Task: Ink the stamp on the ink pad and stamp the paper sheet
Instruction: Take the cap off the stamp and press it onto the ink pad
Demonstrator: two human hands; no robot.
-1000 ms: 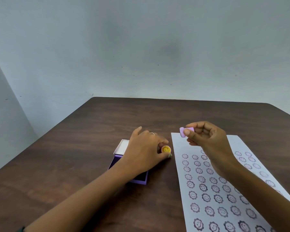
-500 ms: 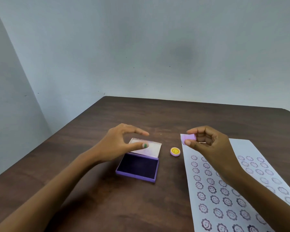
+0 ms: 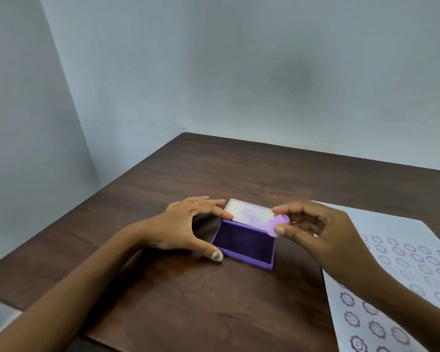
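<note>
Stamp (image 3: 277, 225) pinched in right grip (image 3: 313, 229) above ink pad (image 3: 244, 242); left grip (image 3: 188, 224) spread beside.

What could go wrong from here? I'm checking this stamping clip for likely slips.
The stamp is pinched only at the fingertips of the right hand, over the right edge of the ink pad; it may land half on the rim and ink unevenly. The left hand only brackets the pad's left side, so the pad could slide. The paper sheet is already crowded with prints; a new one may overlap.
</note>
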